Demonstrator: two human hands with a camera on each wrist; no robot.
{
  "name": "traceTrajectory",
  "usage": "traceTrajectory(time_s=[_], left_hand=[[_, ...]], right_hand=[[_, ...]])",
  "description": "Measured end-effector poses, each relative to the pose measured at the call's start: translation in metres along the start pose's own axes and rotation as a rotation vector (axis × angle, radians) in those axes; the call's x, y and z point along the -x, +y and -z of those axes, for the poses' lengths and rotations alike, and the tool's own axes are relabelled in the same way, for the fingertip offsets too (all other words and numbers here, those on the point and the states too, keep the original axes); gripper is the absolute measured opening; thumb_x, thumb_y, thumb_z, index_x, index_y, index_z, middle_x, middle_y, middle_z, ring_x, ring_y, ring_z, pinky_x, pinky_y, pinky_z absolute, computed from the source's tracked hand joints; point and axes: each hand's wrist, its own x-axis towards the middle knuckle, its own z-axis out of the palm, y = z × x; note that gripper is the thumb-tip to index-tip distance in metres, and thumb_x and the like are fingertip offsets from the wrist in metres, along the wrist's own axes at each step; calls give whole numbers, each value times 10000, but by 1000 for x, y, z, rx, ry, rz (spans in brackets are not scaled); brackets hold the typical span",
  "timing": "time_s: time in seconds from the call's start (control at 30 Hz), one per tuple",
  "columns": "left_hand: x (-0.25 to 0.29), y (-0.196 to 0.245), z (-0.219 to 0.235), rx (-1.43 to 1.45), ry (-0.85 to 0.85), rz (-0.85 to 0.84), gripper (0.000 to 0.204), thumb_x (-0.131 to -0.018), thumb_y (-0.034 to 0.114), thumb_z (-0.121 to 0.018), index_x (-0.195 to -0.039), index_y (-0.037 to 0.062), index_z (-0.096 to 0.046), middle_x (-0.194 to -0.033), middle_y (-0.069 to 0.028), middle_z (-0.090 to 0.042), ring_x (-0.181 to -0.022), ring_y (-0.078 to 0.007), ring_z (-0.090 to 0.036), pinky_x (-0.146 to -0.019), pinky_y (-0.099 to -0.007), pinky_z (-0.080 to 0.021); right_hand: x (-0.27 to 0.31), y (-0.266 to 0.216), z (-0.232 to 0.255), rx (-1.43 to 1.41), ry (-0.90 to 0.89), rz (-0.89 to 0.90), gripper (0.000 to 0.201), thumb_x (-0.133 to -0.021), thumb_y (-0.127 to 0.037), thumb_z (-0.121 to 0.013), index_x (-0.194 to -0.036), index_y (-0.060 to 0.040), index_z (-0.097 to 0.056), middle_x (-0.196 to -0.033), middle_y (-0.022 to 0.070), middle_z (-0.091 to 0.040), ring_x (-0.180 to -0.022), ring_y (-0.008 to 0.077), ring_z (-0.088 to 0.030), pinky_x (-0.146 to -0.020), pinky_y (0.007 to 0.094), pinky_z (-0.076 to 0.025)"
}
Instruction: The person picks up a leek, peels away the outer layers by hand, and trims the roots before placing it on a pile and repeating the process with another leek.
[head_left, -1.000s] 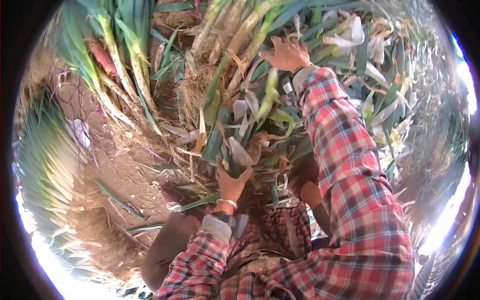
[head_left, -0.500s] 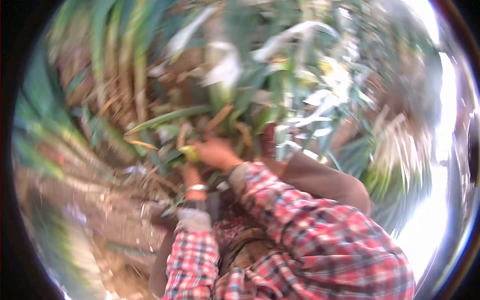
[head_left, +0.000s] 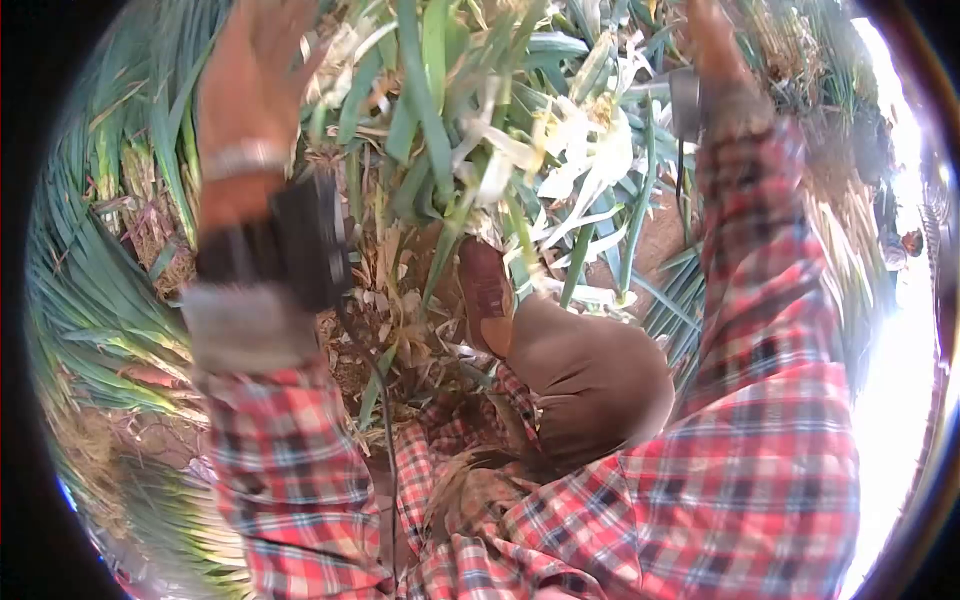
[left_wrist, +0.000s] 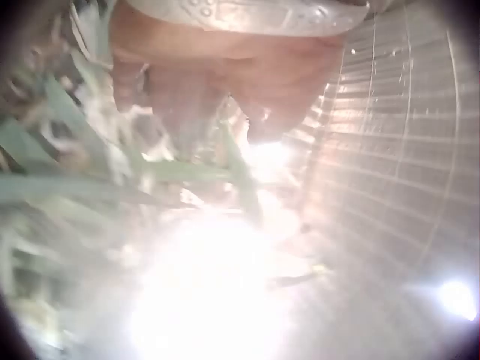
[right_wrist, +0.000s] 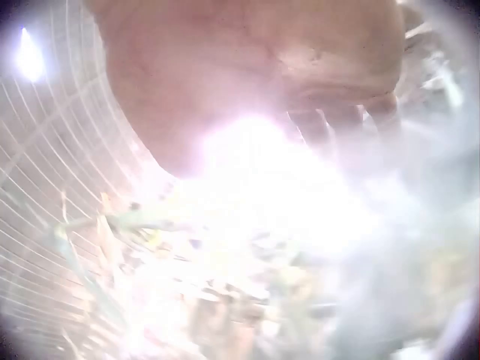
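My left hand (head_left: 255, 85) is raised at the upper left of the head view, fingers stretched away from me and a silver bracelet on its wrist. In the left wrist view its fingers (left_wrist: 180, 90) hang loose above blurred green leaves, with nothing in them. My right hand (head_left: 715, 45) reaches out at the upper right, partly cut off by the frame's top. The right wrist view shows its palm (right_wrist: 247, 67) over leafy litter, strong glare hiding part of it. Between the hands lies a heap of stripped green onion leaves (head_left: 590, 150), some white and some green.
Bunches of green onions (head_left: 90, 300) lie along the left, with another bunch (head_left: 190, 525) at the lower left. Pale stalks (head_left: 840, 240) show at the right. A brown shoe (head_left: 485, 295) and a bent knee (head_left: 590, 380) are below the heap. A black cable (head_left: 385, 420) hangs from the left wrist.
Both hands were low among the leaves, coming together around a green onion piece. Now they are spread wide apart and forward, without it. The head view has swung right.
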Motion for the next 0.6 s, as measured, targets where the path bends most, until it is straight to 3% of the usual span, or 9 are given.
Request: traceTrajectory(time_s=[0.1, 0.13, 0.2, 0.27, 0.4, 0.5, 0.53, 0.57, 0.6], left_hand=[[82, -108, 47, -79, 296, 485, 637, -978, 478, -454, -1513, 181, -277, -1549, -118, -288, -1406, -249, -310, -1096, -457, -295], [112, -157, 80, -131, 453, 606, 570, -961, 479, -487, -1437, 179, -401, -1461, -77, -398, -1390, -264, -323, -1044, -460, -378], [172, -168, 68, -127, 642, 898, 580, -940, 485, -531, -1420, 180, -421, -1455, -49, -391, -1326, -259, -372, -1022, -484, -368], [198, -202, 58, -82, 707, 1018, 580, -933, 486, -544, -1413, 181, -429, -1457, -42, -385, -1310, -261, -376, -1008, -490, -367], [170, -227, 51, 39, 457, 996, 649, -908, 555, -561, -1437, 207, -419, -1430, -42, -443, -1309, -246, -387, -1007, -490, -362], [118, -275, 12, 20, 346, 943, 593, -918, 548, -536, -1389, 193, -474, -1374, -24, -511, -1222, -244, -481, -1003, -512, -372], [97, -271, -10, 103, 213, 943, 580, -922, 527, -544, -1374, 167, -493, -1374, -35, -510, -1210, -250, -489, -988, -491, -394], [75, -251, -49, 15, 329, 935, 553, -926, 501, -553, -1347, 143, -525, -1329, -49, -552, -1175, -240, -522, -971, -457, -421], [54, -271, -54, 215, 134, 1023, 542, -930, 489, -552, -1335, 128, -544, -1286, -54, -590, -1147, -224, -553, -954, -424, -442]], right_hand=[[123, 168, -4, 187, 13, -368, 552, -935, -443, -541, -1307, -34, -537, -1216, 179, -621, -1109, 303, -608, -951, 395, -461], [175, 190, 0, 236, -23, -573, 688, -899, -528, -531, -1301, 30, -516, -1239, 253, -573, -1162, 356, -557, -998, 403, -419], [279, 229, 8, 357, -154, -986, 976, -827, -700, -509, -1290, 159, -473, -1285, 402, -478, -1269, 461, -455, -1090, 420, -335], [338, 254, 0, 405, -176, -1097, 1107, -794, -784, -452, -1264, 218, -447, -1295, 416, -455, -1282, 477, -427, -1098, 434, -322], [330, 228, -44, 308, -288, -1102, 1005, -830, -712, -495, -1241, 205, -479, -1272, 381, -504, -1247, 438, -488, -1059, 431, -361], [285, 147, -85, -240, -258, -1099, 766, -867, -537, -613, -1229, 133, -533, -1228, 283, -576, -1129, 323, -568, -933, 389, -424], [273, 122, -106, -315, -265, -1019, 728, -892, -509, -591, -1232, 131, -526, -1229, 280, -579, -1127, 330, -568, -933, 383, -428], [260, 110, -124, -390, -276, -934, 690, -917, -482, -569, -1235, 128, -519, -1231, 277, -581, -1125, 338, -567, -933, 378, -431], [240, 99, -139, -434, -296, -871, 669, -915, -465, -566, -1242, 117, -519, -1234, 271, -580, -1128, 338, -566, -937, 381, -432]])
